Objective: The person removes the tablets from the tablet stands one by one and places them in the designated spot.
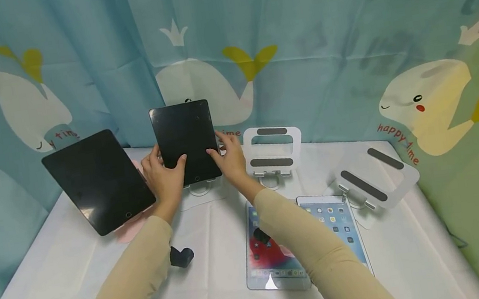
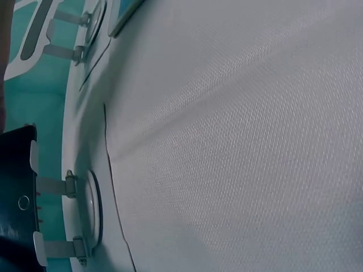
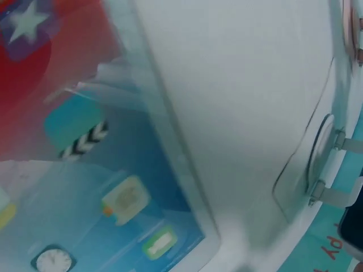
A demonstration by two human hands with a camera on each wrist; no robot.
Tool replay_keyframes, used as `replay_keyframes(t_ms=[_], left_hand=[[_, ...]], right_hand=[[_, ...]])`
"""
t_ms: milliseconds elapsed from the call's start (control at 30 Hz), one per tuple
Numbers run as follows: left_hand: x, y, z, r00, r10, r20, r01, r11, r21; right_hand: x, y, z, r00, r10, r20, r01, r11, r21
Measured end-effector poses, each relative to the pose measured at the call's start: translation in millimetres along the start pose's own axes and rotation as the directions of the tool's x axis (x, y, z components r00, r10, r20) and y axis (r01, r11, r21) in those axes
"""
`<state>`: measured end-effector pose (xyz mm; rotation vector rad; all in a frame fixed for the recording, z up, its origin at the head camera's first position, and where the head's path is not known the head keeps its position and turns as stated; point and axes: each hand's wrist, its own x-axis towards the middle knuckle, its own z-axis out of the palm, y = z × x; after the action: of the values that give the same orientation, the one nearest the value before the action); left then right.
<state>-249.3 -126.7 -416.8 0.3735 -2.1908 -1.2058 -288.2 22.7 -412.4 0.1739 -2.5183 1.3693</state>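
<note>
A black tablet with a round home button stands upright, leaning back on a white stand whose two lower hooks lie at its bottom edge in the left wrist view. My left hand grips the tablet's left edge, thumb on the front. On the opposite edge my right hand holds it the same way, its other fingers mostly behind. To the left, a larger black tablet leans on a pink stand, mostly hidden behind it.
Two bare white stands, one upright and one turned sideways, occupy the right. Two white-framed tablets with lit-looking home screens, a left one and a right one, lie flat below them. A whale-print curtain hangs behind the white-covered table.
</note>
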Motion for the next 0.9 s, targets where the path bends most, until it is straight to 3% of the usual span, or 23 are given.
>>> replay_keyframes(t_ms=[367, 600, 767, 900], left_hand=[[2.7, -3.2, -0.7, 1.0, 0.008, 0.008, -0.008, 1.0, 0.008], [2.1, -8.1, -0.3, 1.0, -0.004, 0.008, 0.004, 0.998, -0.058], [-0.4, -11.0, -2.9, 0.999, 0.032, 0.01, -0.032, 0.997, -0.074], [-1.8, -14.7, -5.2, 0.997, 0.072, 0.014, -0.071, 0.996, -0.06]], right_hand=[[-1, -11, 4.0, 0.999, 0.033, 0.014, -0.034, 0.999, 0.041], [-2, -9, 4.3, 1.0, 0.03, 0.006, -0.03, 0.995, 0.097], [-3, -8, 4.2, 1.0, 0.006, 0.0, -0.006, 0.992, 0.128], [-6, -7, 3.8, 0.999, -0.036, -0.01, 0.036, 0.996, 0.084]])
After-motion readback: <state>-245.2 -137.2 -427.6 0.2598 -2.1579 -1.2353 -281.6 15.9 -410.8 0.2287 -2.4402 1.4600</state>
